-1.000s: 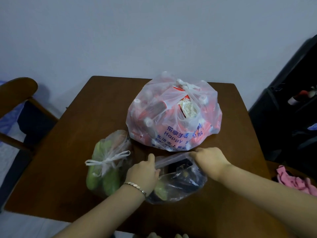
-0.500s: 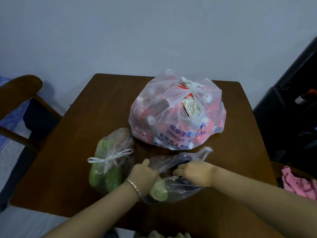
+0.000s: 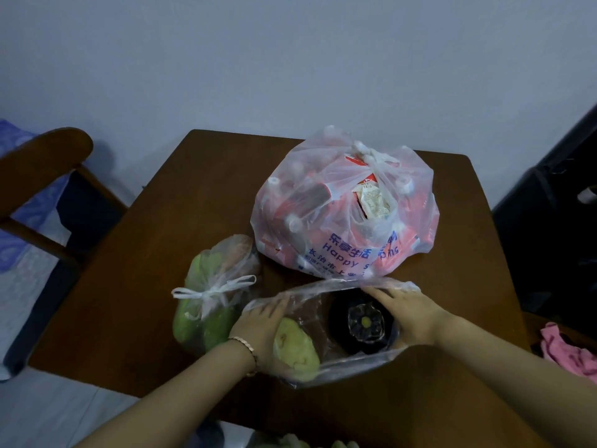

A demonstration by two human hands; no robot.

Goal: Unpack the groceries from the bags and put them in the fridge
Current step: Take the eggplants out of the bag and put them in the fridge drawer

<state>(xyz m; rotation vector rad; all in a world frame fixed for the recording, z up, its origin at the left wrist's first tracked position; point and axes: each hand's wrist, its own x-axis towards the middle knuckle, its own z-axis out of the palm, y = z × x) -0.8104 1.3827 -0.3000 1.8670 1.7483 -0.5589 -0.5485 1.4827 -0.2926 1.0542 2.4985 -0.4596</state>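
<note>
A clear plastic bag (image 3: 326, 370) lies open at the near edge of the brown table (image 3: 155, 253). Inside it are a pale green vegetable (image 3: 295, 350) and a dark eggplant (image 3: 361, 321). My left hand (image 3: 258, 331) holds the bag's left side, with film lying over its fingers. My right hand (image 3: 408, 313) holds the right side, fingers along the far rim. Left of it sits a knotted clear bag of green vegetables (image 3: 210, 305). Behind stands a big knotted white bag (image 3: 342, 221) with red cartons and blue print.
A dark wooden chair (image 3: 48, 163) stands left of the table. Dark furniture (image 3: 549, 237) lines the right side, with a pink cloth (image 3: 568, 350) below it. More green produce (image 3: 307, 442) peeks in at the bottom edge. A plain wall is behind the table.
My hands have pulled the clear bag's mouth wide apart. The eggplant and the pale green vegetable now show inside. The view has shifted slightly.
</note>
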